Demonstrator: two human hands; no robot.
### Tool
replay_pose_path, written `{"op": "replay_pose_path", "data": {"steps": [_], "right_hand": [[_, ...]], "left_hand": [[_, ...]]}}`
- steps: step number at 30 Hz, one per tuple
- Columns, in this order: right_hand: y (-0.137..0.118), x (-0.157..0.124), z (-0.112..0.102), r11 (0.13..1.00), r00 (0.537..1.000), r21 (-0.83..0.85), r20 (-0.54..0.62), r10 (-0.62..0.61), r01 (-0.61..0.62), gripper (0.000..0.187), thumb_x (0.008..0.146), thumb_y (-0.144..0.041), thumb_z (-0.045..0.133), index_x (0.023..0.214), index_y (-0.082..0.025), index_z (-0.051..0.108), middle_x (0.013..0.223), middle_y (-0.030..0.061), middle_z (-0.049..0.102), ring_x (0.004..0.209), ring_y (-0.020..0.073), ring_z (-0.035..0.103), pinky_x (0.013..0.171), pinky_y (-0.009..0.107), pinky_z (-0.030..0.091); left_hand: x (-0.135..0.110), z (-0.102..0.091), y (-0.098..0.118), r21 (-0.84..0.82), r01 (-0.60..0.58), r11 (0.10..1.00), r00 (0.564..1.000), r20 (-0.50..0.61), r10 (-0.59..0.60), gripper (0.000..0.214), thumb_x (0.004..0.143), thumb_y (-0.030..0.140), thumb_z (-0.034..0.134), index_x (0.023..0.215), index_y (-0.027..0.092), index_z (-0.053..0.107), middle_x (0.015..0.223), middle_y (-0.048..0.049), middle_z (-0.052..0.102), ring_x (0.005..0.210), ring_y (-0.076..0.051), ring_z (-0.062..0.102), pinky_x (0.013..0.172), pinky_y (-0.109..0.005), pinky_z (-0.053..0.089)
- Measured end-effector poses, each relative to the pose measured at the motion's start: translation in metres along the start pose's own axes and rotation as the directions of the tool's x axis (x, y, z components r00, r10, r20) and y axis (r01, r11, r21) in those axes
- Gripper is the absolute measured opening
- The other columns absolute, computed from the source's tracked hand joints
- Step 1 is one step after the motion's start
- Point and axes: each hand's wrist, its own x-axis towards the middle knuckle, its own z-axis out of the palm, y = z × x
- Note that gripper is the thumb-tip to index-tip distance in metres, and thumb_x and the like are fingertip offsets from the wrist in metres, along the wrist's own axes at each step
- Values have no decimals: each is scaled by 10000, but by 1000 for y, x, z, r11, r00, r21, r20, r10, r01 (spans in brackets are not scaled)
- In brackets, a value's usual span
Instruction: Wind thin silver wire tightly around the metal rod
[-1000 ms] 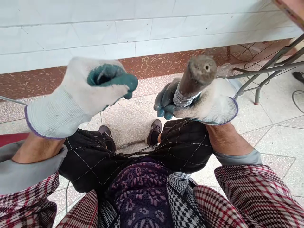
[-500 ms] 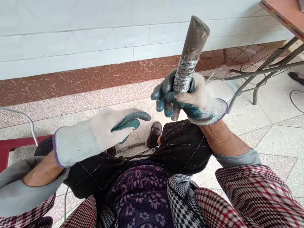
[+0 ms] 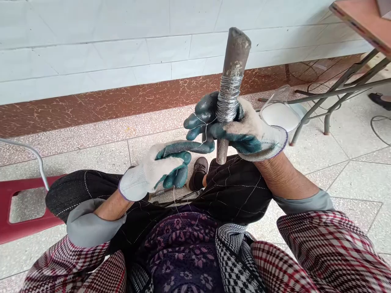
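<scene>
My right hand (image 3: 241, 126), in a white glove with a dark green coated palm, grips a worn brown stick (image 3: 236, 53), held nearly upright. Silvery thin wire (image 3: 228, 97) is wound around the stick's middle. From this coil a loose, kinked strand runs to my left hand (image 3: 168, 162), gloved alike. Its index finger reaches out close to the right fingertips, while the other fingers curl in on the wire. A loose end of the strand hangs below them over my lap. The wire inside the left fingers is hidden.
Ahead stands a white tiled wall (image 3: 122, 57) with a brown skirting (image 3: 122, 101). A folding table (image 3: 363, 20) with metal legs is at the right, a clear-backed white seat (image 3: 279, 116) beside it. At the left lie a red stool (image 3: 18, 232) and a grey cable (image 3: 33, 152).
My left hand has moved right, close to the right hand, with the wire strand now visible between them. The stick has shifted slightly left and become more upright.
</scene>
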Motion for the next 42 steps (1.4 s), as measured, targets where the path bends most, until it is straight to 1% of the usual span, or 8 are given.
{"op": "replay_pose_path", "data": {"steps": [4,11,16,22,27,32,36,42], "right_hand": [[4,-2,-1,998,999,-28,-16,48,-49,546,756,-175,960,1228,-268,701,1165,62,835,1010,293,837,778,396,741],[11,-1,5,998,990,-44,-133,39,-45,473,714,-168,1028,1071,-316,756,952,11,811,784,251,785,599,357,709],[9,-5,3,989,983,-118,-167,69,-89,424,789,-190,982,1123,-254,730,933,17,810,740,221,771,628,330,704],[0,-6,8,977,983,-128,-82,163,-173,451,771,-174,946,1157,-245,724,911,63,823,658,235,745,378,286,563],[-4,-5,8,971,976,-110,22,217,-213,513,758,-219,969,1199,-219,707,912,69,802,646,216,740,453,281,615],[-9,-8,7,964,965,-96,65,255,-248,537,757,-251,966,1225,-209,705,839,41,794,600,211,736,429,265,588],[-9,-10,7,965,957,-39,123,264,-261,506,798,-171,885,1262,-229,692,835,21,825,596,201,743,496,267,638],[-2,-7,2,963,944,132,269,192,-234,602,824,-133,838,1365,-192,581,797,6,818,515,164,699,423,202,560]], "left_hand": [[0,4,0,-46,-4,999,1000,-14,3,486,867,383,791,1259,99,832,544,30,601,385,-95,477,352,-165,309],[-3,12,9,28,20,999,1000,4,-20,463,862,368,752,1234,111,852,557,25,619,406,-97,495,382,-170,336],[-22,10,22,51,2,999,1000,17,-3,335,898,316,745,1156,135,860,575,10,650,441,-102,490,401,-179,357],[-48,1,45,88,-72,994,994,-79,79,289,919,401,846,1143,220,875,560,26,596,455,-125,502,421,-214,382],[-50,1,64,74,-189,979,972,-126,197,190,922,359,857,1077,255,892,487,53,508,369,-109,426,372,-220,305],[-38,1,68,6,-356,934,923,-155,353,142,919,241,798,1002,257,913,416,105,365,298,-69,308,356,-207,273],[-26,-3,68,-10,-357,934,913,-213,347,134,893,159,799,956,217,902,503,74,525,327,-58,371,364,-242,247],[-13,-12,66,83,-275,958,900,-328,287,156,856,98,738,899,213,834,455,85,530,358,-71,362,379,-236,227]]}}
